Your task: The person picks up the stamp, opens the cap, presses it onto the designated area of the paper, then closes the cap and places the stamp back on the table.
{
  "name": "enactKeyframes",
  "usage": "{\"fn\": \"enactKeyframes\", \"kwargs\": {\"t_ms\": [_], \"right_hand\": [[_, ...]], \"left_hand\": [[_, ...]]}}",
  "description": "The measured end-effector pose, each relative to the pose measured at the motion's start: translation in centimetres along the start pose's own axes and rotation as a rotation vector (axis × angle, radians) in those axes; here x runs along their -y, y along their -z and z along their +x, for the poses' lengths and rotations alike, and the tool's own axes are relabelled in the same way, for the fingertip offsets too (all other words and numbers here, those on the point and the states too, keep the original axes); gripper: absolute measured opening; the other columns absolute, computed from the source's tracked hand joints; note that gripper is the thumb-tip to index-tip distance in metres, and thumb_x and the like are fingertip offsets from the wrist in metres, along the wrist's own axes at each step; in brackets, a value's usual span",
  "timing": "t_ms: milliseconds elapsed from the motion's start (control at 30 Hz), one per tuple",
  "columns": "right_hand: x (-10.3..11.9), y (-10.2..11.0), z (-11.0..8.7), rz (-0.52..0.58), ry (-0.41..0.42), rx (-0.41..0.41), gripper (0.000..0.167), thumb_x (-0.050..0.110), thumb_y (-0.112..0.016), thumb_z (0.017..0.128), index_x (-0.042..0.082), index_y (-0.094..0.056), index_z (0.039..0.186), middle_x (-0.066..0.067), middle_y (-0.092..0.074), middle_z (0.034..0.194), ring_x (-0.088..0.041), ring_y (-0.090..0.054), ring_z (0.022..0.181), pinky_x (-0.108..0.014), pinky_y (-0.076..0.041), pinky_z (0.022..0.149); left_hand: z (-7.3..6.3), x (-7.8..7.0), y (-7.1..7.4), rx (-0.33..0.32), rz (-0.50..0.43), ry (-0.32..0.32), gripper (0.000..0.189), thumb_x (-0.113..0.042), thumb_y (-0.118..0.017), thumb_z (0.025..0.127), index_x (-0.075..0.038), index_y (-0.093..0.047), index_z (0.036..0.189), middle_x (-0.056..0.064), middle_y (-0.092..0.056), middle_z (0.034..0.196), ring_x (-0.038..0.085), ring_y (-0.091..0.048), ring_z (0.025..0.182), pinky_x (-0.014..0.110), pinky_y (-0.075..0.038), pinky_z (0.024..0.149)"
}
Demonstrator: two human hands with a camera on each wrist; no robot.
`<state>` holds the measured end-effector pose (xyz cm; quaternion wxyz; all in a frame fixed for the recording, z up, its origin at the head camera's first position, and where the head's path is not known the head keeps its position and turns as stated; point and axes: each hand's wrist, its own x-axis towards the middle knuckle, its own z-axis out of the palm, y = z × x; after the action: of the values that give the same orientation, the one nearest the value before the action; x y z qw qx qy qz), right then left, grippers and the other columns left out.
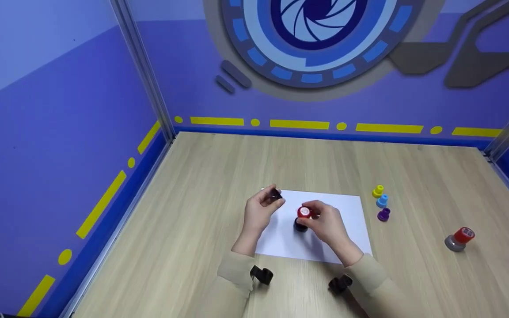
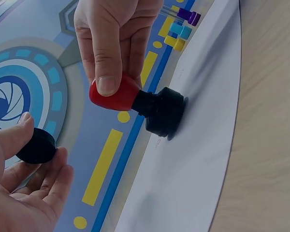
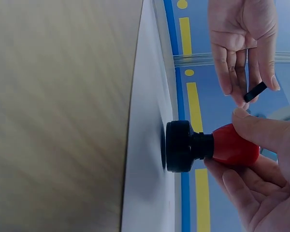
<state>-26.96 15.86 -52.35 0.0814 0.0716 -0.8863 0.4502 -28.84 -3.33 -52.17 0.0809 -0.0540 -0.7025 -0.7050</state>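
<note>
- Because a stamp wants steady aim, I judge, my right hand (image 1: 327,223) pinches the red-and-black stamp (image 3: 203,146) by its red handle, black end towards the paper (image 1: 276,243); I can't tell whether they touch.
- My left hand (image 1: 258,213) pinches a black cap (image 2: 37,147), raised, likely to leave the stamp room.
- Beneath, the paper lies flat on the counter (image 1: 184,221).
- Just right sit yellow (image 1: 378,191), blue (image 1: 382,201) and purple (image 1: 384,214) pieces, a red-and-grey stamp (image 1: 460,239) farther out, probably within reach.
</note>
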Motion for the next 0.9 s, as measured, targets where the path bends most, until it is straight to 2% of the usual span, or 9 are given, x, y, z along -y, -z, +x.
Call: {"fn": "enactKeyframes", "kwargs": {"t_ms": [200,400,700,900], "right_hand": [[0.1,-0.2,-0.08,-0.026,-0.015,0.014,0.037,0.005,-0.089,0.078,0.001,-0.074,0.111,-0.015,-0.077,0.104,-0.027,-0.073,0.095,-0.047,-0.062,0.088],[0.1,-0.34,-0.13,-0.016,0.004,0.01,0.036,0.004,-0.089,0.077,0.0,-0.074,0.109,-0.015,-0.077,0.102,-0.027,-0.073,0.093,-0.047,-0.062,0.087],[-0.16,-0.44,-0.06,-0.007,0.018,0.015,0.035,0.005,-0.089,0.077,0.0,-0.075,0.109,-0.015,-0.077,0.103,-0.028,-0.074,0.094,-0.049,-0.062,0.089],[-0.33,-0.37,0.07,-0.028,0.031,0.023,0.035,0.005,-0.09,0.076,0.0,-0.075,0.107,-0.015,-0.078,0.1,-0.027,-0.074,0.092,-0.047,-0.062,0.087]], "left_hand": [[-0.06,0.11,-0.06,0.011,-0.011,-0.005,0.05,0.003,-0.076,0.089,0.014,-0.059,0.134,0.03,-0.07,0.122,0.039,-0.07,0.115,0.023,-0.06,0.093],[-0.11,-0.06,-0.04,0.022,-0.012,0.012,0.05,0.001,-0.077,0.09,0.011,-0.06,0.136,0.029,-0.07,0.123,0.038,-0.07,0.114,0.021,-0.06,0.092],[-0.16,0.16,-0.11,0.03,-0.006,-0.017,0.049,0.003,-0.076,0.089,0.014,-0.059,0.134,0.034,-0.068,0.122,0.04,-0.071,0.112,0.022,-0.061,0.091],[-0.23,0.02,-0.1,0.034,-0.023,-0.02,0.049,0.003,-0.076,0.089,0.014,-0.06,0.134,0.034,-0.069,0.12,0.038,-0.072,0.108,0.016,-0.059,0.086]]}}
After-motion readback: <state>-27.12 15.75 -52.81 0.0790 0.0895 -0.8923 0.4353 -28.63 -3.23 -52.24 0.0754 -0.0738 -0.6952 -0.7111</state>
